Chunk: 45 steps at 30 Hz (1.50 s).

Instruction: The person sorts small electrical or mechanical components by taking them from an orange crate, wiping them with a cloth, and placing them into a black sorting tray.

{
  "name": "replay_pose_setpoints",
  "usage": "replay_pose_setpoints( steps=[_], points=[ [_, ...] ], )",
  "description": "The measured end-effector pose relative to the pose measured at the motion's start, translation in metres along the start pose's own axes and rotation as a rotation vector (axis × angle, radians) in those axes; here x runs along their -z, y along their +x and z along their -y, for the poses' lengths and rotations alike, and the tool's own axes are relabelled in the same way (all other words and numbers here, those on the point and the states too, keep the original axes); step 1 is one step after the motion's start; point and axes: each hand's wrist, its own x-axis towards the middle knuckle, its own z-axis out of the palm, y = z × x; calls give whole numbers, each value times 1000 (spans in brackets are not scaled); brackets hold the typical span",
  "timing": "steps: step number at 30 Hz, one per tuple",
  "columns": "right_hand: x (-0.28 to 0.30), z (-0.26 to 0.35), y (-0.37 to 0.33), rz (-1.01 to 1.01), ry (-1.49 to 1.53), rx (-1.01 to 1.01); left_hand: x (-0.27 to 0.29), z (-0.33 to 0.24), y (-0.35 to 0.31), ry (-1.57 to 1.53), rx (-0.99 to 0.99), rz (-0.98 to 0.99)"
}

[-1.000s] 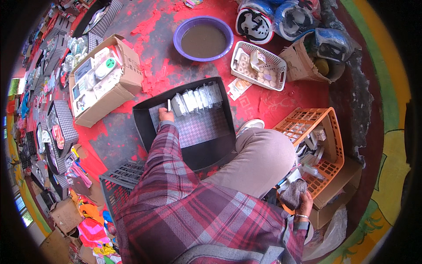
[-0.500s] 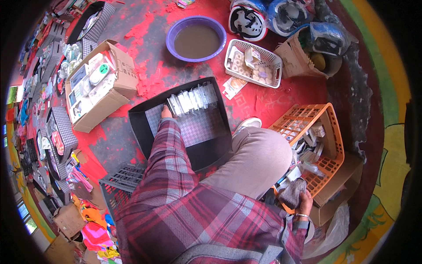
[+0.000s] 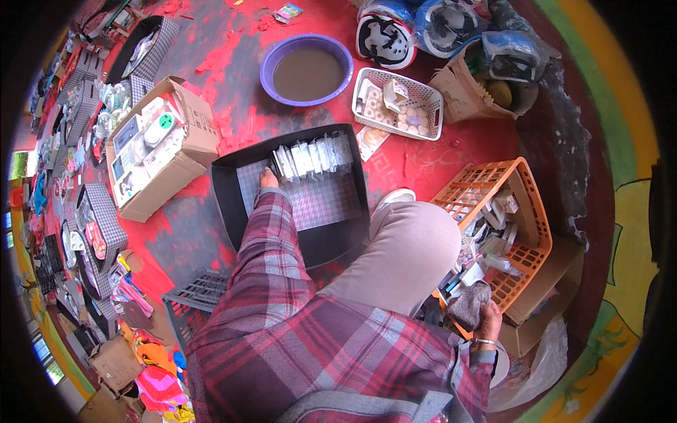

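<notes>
My left hand [image 3: 269, 179] reaches into a black box [image 3: 331, 243] lined with checked material. It touches the left end of a row of clear plastic packets [image 3: 314, 158] with pale contents, standing side by side along the far wall. Its fingers are mostly hidden, so their grip does not show. Low on the right, my right hand [image 3: 489, 325] is closed around a bunched grey cloth [image 3: 468, 306]. That cloth is at the near edge of a tilted orange plastic basket [image 3: 530, 204] full of small boxes and packets.
Beyond the box stand a purple basin [image 3: 265, 83] of murky water and a white basket [image 3: 431, 132] of small rolls. A cardboard carton [image 3: 169, 180] of packaged goods is left, a dark crate [image 3: 199, 289] beside my left sleeve. Bagged helmets [image 3: 451, 28] lie far right.
The view has shifted slightly, so the surroundings sit a little differently in it. Both hands keep their places, left at the packets and right on the grey cloth.
</notes>
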Motion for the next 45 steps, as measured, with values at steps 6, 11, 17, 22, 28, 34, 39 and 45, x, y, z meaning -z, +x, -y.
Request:
replay_pose_setpoints(
  steps=[6,11,17,22,28,34,39,45],
  points=[
    [13,-1,-11,65,57,37,32,21,8,512,-80,-130],
    [26,36,-21,74,178,89,42,-1,18,1264,-893,-159],
    [78,56,-36,133,435,246,-56,-199,-153,51,-978,138],
    [115,91,-38,392,402,436,-136,-293,-404,147,-1435,788],
    [132,87,-13,507,1107,556,-258,-212,-576,1121,-1685,1318],
    [155,70,5,399,1205,556,-340,-4,-539,2491,-1431,1253],
    [184,71,-9,181,1221,593,-329,82,-476,2457,-925,965],
    [182,77,-12,-13,1236,522,-315,110,-424,2159,-603,601]
  ],
)
